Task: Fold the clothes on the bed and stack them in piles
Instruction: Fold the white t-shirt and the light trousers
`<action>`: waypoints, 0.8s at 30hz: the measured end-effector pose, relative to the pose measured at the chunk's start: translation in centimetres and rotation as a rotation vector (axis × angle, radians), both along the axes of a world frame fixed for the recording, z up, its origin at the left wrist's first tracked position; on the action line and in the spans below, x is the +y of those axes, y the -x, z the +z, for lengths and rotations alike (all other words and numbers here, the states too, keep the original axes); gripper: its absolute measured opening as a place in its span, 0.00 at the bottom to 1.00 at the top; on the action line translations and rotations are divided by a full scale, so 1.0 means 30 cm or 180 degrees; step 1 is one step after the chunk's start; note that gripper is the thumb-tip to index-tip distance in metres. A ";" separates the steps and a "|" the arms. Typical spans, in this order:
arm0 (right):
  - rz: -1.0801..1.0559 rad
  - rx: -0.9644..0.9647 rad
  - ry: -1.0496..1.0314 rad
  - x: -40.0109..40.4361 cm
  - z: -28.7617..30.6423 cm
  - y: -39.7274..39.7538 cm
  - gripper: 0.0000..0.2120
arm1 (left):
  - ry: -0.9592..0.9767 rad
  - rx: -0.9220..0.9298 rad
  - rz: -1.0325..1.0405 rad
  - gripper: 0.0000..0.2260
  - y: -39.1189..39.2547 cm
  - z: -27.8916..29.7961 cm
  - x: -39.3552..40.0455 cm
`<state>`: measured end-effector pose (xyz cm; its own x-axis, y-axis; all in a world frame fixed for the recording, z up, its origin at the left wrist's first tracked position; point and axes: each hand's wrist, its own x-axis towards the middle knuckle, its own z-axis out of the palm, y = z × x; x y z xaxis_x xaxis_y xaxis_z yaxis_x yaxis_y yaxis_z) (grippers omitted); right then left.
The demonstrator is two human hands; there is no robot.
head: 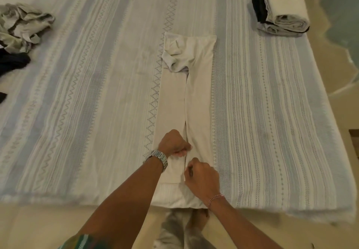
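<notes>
A cream garment lies lengthwise on the bed, w/ both long sides folded in so the edges meet along a centre seam running toward the near edge; the far end is squared off, w/ a bunched sleeve or collar part sitting on top at its left. Near end of the garment reaches the bed's near edge. Left hand is curled into a fist-like grip, pinching the left folded flap right at the seam; a metal watch sits on that wrist. Right hand is just nearer the camera, fingers curled, pinching the right flap's edge beside the seam; a thin red-and-white thread band circles that wrist. The 2 hands are close together, nearly touching across the seam. Far right on the bed, near its corner, a stack of folded clothes: white piece on top, grey and black ones under and beside it. Far left, a crumpled heap of unfolded clothes in pale grey-green, w/ a dark garment just nearer and touching it. Bed cover is pale w/ blue-grey stripes and zigzag bands. Below the bed edge, beige floor.
</notes>
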<state>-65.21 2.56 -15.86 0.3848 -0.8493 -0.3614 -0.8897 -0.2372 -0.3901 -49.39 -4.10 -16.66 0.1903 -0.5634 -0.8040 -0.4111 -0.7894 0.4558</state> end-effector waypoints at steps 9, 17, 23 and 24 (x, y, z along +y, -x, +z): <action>-0.0171 -0.0673 -0.0281 0.063 -0.022 0.095 0.04 | -0.0337 0.0058 -0.0292 0.14 0.010 0.013 0.134; -0.1874 -0.1056 -0.0393 0.099 -0.044 0.215 0.10 | -0.0538 0.0259 -0.0505 0.11 0.009 0.019 0.188; -0.2157 -0.1061 -0.1144 0.048 -0.024 0.201 0.11 | -0.0479 0.0266 -0.0445 0.10 0.017 0.018 0.221; -0.2204 -0.1013 -0.1117 0.050 -0.026 0.209 0.13 | -0.0483 0.0250 -0.0457 0.10 0.018 0.018 0.222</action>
<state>-71.49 4.05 -16.64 -0.0540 -0.7898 -0.6110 -0.6247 0.5041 -0.5964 -49.95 2.57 -16.13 0.0503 -0.4515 -0.8909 -0.4921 -0.7874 0.3713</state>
